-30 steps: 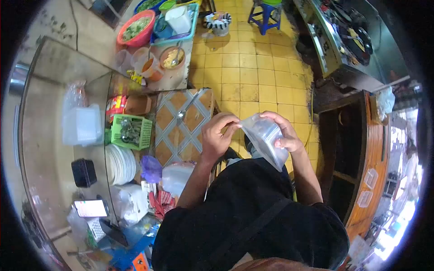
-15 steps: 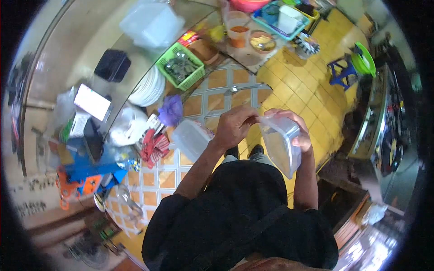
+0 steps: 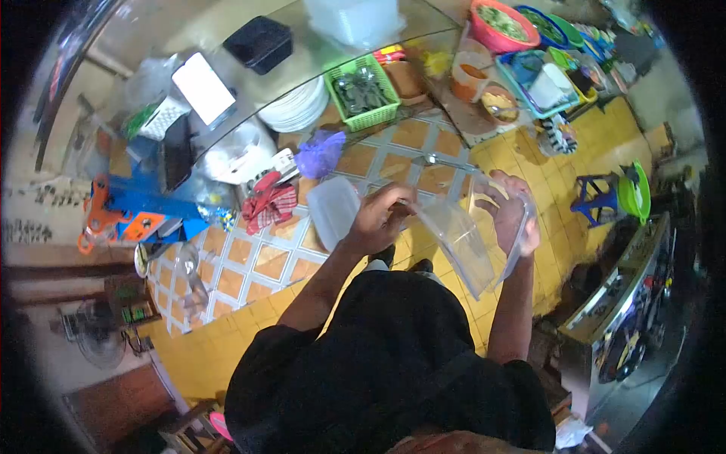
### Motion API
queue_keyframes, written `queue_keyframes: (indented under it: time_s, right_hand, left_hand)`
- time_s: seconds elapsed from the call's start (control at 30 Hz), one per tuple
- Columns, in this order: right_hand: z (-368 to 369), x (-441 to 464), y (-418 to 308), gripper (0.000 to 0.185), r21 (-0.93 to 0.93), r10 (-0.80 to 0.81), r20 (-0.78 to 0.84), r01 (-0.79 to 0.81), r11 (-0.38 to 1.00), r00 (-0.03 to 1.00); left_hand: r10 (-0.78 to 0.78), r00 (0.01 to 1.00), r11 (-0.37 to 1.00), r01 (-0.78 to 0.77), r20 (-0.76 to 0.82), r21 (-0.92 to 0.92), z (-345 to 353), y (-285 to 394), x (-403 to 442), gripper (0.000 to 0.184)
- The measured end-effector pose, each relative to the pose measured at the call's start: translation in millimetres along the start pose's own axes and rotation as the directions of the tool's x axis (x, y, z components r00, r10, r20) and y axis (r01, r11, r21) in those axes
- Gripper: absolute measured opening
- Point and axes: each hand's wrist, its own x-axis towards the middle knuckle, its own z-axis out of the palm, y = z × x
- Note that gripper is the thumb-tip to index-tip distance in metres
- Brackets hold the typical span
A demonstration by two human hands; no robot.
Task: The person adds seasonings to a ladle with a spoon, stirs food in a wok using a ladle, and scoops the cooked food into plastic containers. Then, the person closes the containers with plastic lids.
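Note:
My left hand (image 3: 383, 219) pinches the edge of a clear plastic container (image 3: 456, 246), which hangs tilted in front of my body. A second clear plastic container (image 3: 523, 240) is in my right hand (image 3: 508, 214), whose fingers show through the transparent wall. The two containers are close together at their lower ends, with a gap between them higher up; whether they touch there I cannot tell. Left of my left hand, a translucent plastic tub (image 3: 333, 212) lies on the tile-patterned table (image 3: 272, 261).
Ahead are a purple bag (image 3: 321, 154), a green basket (image 3: 364, 119) of dark packets, stacked white plates (image 3: 296, 112) and a red cloth (image 3: 270, 203). A glass shelf holds a black container (image 3: 259, 45) and clear tubs (image 3: 354, 23). At right stand a blue stool (image 3: 594, 198) and a stove (image 3: 616, 295).
The containers were close together as one piece; now they are spread apart, one in each hand. My right hand has moved right and up. The view has turned, shifting the surroundings.

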Motion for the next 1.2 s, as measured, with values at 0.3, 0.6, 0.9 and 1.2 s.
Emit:
queue_keyframes:
  time_s: [0.3, 0.6, 0.9, 1.2]
  right_hand:
    - [-31.3, -19.4, 41.7, 0.071, 0.328, 0.137, -0.354, -0.014, 0.944, 0.925]
    - [-64.7, -97.4, 44.1, 0.069, 0.368, 0.116, -0.488, 0.084, 0.926, 0.865]
    - [-27.4, -264.8, -15.1, 0.065, 0.128, -0.144, -0.917, 0.615, 0.778, 0.373]
    - [5.5, -455.3, -20.1, 0.063, -0.348, -0.287, -0.935, 0.699, 0.625, -0.209]
  left_hand:
    - [-0.48, 0.804, 0.862, 0.507, -0.351, -0.017, -82.3, -10.2, -62.5, 0.009]
    - [-0.324, 0.832, 0.629, 0.545, -0.449, 0.555, -122.6, -133.0, -95.1, 0.021]
    - [-0.394, 0.905, 0.547, 0.37, -0.159, 0.75, -157.4, -179.0, -74.0, 0.02]
    - [-0.122, 0.946, 0.927, 0.0, 0.3, 0.375, 91.7, -120.5, 18.0, 0.032]
